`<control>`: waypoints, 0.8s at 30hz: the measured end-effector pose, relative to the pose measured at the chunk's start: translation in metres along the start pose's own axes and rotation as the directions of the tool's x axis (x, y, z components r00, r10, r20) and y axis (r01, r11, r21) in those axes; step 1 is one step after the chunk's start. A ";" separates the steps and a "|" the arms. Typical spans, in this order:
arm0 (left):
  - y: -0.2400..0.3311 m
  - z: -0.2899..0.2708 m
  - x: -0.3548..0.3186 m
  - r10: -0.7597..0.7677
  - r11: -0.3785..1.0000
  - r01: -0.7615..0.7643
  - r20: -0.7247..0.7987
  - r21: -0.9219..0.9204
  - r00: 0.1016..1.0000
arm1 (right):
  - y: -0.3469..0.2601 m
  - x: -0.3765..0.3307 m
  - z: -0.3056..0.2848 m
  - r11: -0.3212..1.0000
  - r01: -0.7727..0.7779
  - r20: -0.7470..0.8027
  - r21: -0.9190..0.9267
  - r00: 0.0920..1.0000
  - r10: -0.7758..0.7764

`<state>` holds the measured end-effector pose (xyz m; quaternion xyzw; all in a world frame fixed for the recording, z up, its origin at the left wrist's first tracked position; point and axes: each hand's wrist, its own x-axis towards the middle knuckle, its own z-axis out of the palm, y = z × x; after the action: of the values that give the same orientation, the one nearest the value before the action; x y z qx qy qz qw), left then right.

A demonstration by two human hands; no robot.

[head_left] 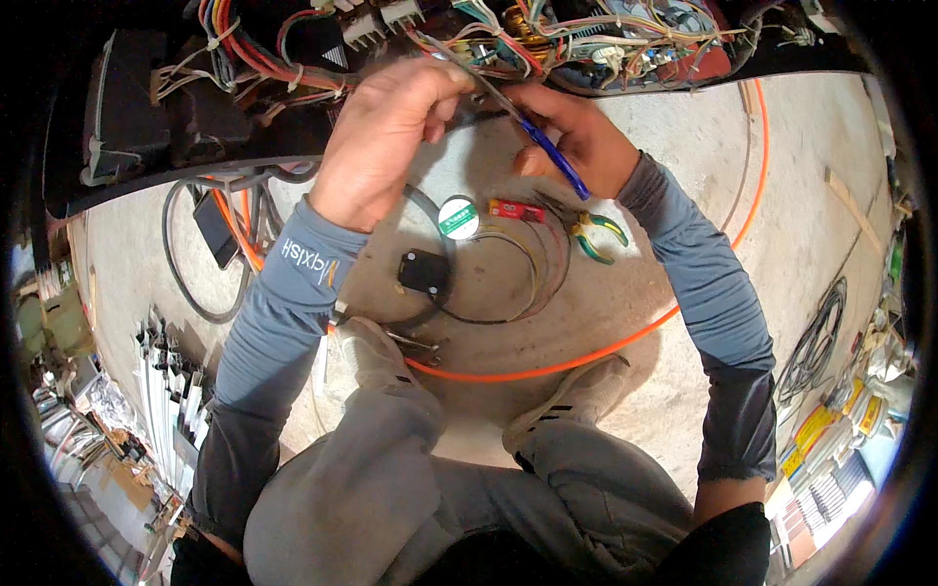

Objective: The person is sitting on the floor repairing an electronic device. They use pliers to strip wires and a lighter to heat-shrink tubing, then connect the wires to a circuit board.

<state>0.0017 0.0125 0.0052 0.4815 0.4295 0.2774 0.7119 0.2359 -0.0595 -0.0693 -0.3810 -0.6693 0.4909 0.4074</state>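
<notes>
Wires (283, 72), red ones and pale ones, bunch up along the top, inside a big black box (127, 107). Just under them are my two hands, close together. The thing I have is a long thin tool with a blue handle (557, 161). It runs on a slant: its blue end points down and to the right, and its metal end goes up and to the left, in toward the wires. So the slant is what matters most, I think, because it sets where the tip goes.

My right hand (586, 137) is the nearer one to the blue part. Its fingers are bent, and it holds the tool by the handle side. My left hand (386, 132) is up by the metal part, with finger and thumb close together, so it is narrow, not wide. I can't tell if it pinches the metal, a wire or nothing, and I can't see just where the tip ends among the wires.

Below the right hand, green and yellow pliers (601, 237) lie on the floor (606, 303), apart from both hands.
</notes>
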 end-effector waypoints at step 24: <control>-0.003 0.015 0.002 0.830 0.050 -0.510 0.248 0.859 0.500 | -0.105 -0.001 0.006 0.966 -0.227 -0.111 -0.128 0.971 0.213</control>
<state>0.0161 0.0060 0.0045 0.8558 0.3280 0.3953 0.0622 0.2193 -0.0859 0.0311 -0.5037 -0.6352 0.4660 0.3545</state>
